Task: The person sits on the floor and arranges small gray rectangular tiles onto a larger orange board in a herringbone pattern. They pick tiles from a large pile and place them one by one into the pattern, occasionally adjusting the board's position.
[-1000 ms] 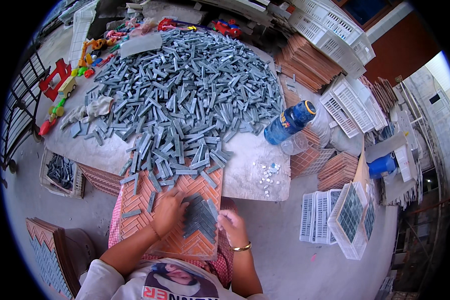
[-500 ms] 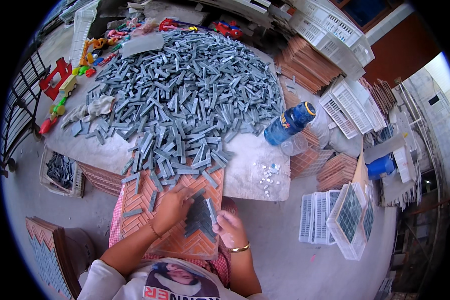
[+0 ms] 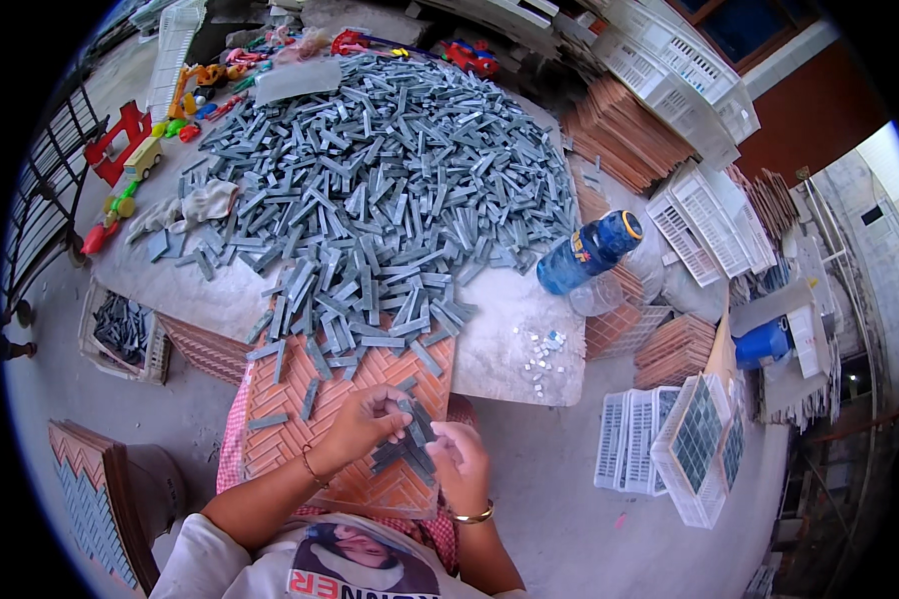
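Note:
An orange-red board [image 3: 300, 374] with raised herringbone grooves rests before me, its near end against my lap. Dark grey tile strips [image 3: 402, 461] fill part of its grooves, to the right of centre. Above them my left hand [image 3: 372, 417] pinches the upper end of a grey tile strip [image 3: 422, 423]. My right hand [image 3: 459, 461] has its fingers curled in at the same strip's lower right side; its fingertips are partly hidden. Several loose strips lie on the board's far part, below a large heap of grey tile strips [image 3: 380, 190] on the table.
A blue bottle [image 3: 594, 250] stands on the table's right side, beyond small white chips [image 3: 541, 349]. A glove [image 3: 205, 203] and toys [image 3: 142, 160] lie at the left. White crates [image 3: 634, 439] stand on the floor at right; a stack of boards [image 3: 100, 499] is at lower left.
My hands have come closer together over the laid strips. The strip in my right hand has moved slightly left, and my left fingers have moved right to meet it. The view has shifted slightly.

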The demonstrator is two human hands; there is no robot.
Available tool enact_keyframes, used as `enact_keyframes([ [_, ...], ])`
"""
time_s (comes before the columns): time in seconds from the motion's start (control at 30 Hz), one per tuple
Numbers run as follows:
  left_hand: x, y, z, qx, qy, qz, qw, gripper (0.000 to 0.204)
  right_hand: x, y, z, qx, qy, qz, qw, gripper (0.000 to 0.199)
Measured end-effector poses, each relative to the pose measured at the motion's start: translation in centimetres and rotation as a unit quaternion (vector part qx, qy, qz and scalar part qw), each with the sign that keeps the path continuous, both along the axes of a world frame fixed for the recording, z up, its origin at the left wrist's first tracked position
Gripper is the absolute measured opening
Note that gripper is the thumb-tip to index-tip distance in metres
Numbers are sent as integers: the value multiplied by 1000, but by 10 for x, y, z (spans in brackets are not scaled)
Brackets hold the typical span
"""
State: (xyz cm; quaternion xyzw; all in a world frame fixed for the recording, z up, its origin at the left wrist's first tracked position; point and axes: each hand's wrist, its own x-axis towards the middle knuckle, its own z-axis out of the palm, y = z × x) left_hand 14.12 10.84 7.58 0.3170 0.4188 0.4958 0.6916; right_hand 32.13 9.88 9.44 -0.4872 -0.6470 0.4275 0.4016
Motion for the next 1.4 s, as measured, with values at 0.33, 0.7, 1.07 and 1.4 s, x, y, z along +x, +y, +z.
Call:
enact_keyframes([
  [0.33, -10, 4, -10, 9, 116, 33, 993, 29, 4, 21, -14, 155, -195, -48, 967, 23],
  [0.7, -55, -11, -22, -27, 159, 116, 980, 17, 6, 34, -42, 78, -215, -41, 973, 19],
  [1.07, -26, -12, -18, 186, 465, 43, 864, 16, 3, 61, -38, 52, -309, 35, 949, 15],
  [1.4, -21, 28, -14, 275, 547, 57, 788, 14, -14, 110, -62, 114, -251, -10, 961, 21],
])
